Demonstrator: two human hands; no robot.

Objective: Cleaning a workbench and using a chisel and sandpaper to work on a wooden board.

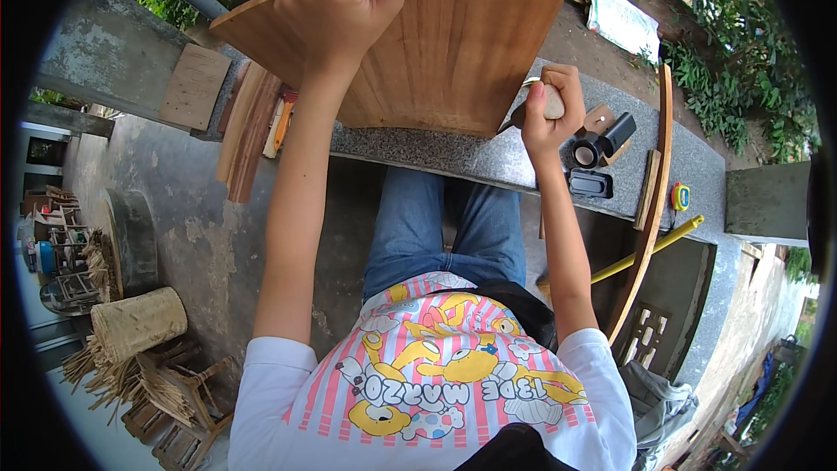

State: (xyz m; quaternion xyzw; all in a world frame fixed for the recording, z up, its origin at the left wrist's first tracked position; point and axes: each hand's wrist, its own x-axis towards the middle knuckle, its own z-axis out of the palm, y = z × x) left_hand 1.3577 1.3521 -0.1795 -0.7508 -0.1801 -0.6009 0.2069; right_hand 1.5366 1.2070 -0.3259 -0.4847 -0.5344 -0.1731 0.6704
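Observation:
A wide, striped brown wooden board (436, 44) stands tilted up on the grey granite bench (384, 144) in front of me. My left hand (344, 4) is closed at its upper edge, left of the middle, with the fingertips hidden behind the wood. By the board's lower right corner, my right hand (555, 109) is closed around a pale rounded object (553, 102) with a dark part. The fingers cover much of that object, so its kind does not show.
Right of my right hand lie a black cylindrical device (602, 141) and a shallow black case (590, 183). Beyond them are a long curved wooden strip (656, 201), a tape measure (680, 197) and a yellow pole (645, 250). Wooden strips (247, 135) and an orange-handled tool (283, 122) lie at left.

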